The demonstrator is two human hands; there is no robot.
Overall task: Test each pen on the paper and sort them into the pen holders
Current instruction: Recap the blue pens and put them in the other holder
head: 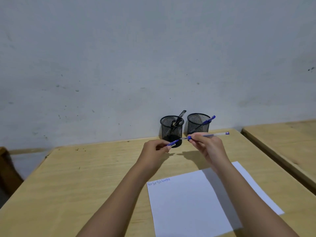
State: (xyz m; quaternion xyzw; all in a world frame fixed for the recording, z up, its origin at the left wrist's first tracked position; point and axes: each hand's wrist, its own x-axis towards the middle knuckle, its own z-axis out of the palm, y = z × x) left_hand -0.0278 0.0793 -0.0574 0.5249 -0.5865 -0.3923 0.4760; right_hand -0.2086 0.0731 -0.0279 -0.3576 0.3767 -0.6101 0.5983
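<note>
My right hand [207, 147] holds a blue pen [217, 134] level above the desk, its bare tip pointing left. My left hand [156, 149] pinches the pen's blue cap [172, 143], a short gap away from the tip. Behind the hands stand two black mesh pen holders against the wall. The left holder [171, 130] has black pens in it. The right holder [198, 124] has one blue pen [207, 120] leaning out to the right. A white sheet of paper [188, 202] lies in front of me with a line of blue writing along its top left edge.
The wooden desk [85, 177] ends at a grey wall behind the holders. A second wooden desk [282, 139] stands to the right across a narrow gap. A dark chair part [6, 168] shows at the far left.
</note>
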